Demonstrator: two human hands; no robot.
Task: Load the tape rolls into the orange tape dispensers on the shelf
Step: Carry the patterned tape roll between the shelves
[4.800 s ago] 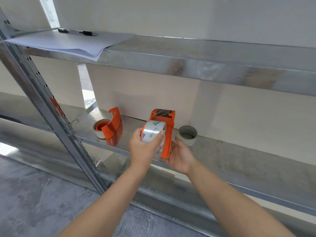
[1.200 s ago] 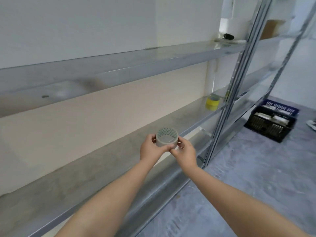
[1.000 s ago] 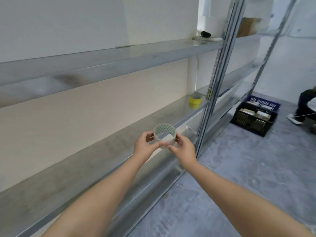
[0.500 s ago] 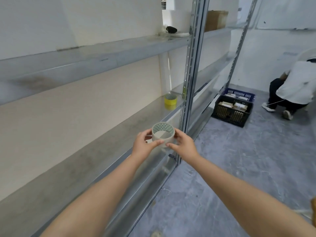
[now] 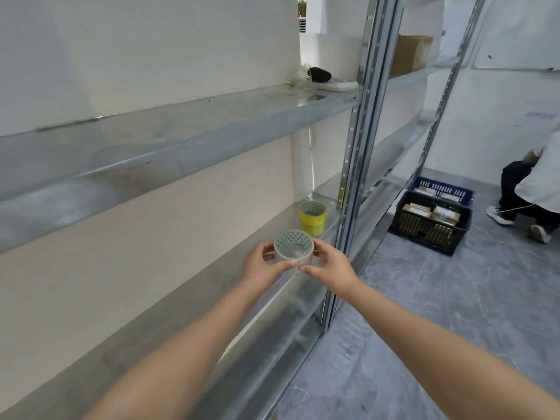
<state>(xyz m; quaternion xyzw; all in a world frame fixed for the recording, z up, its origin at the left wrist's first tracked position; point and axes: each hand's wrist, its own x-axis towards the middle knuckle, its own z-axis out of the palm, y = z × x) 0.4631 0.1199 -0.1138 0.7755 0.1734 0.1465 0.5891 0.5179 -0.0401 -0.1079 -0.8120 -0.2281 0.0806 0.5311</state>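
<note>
A clear tape roll (image 5: 293, 247) with a green patterned core is held in front of me over the front edge of the metal shelf (image 5: 169, 304). My left hand (image 5: 264, 265) grips its left side and my right hand (image 5: 328, 265) grips its right side. A yellow tape roll (image 5: 312, 219) stands on the same shelf further along, just beyond my hands, next to the upright post. No orange tape dispenser is in view.
The shelf's upright posts (image 5: 357, 165) rise just right of my hands. A black crate (image 5: 430, 225) and a blue crate (image 5: 441, 189) sit on the grey floor. A crouching person (image 5: 533, 189) is at the far right. A black object (image 5: 318, 74) and a cardboard box (image 5: 409, 54) rest on the upper shelf.
The view has swung right along the shelf, away from the orange dispensers. Both hands kept hold of the clear roll; the yellow roll, the crates and the person came closer into view.
</note>
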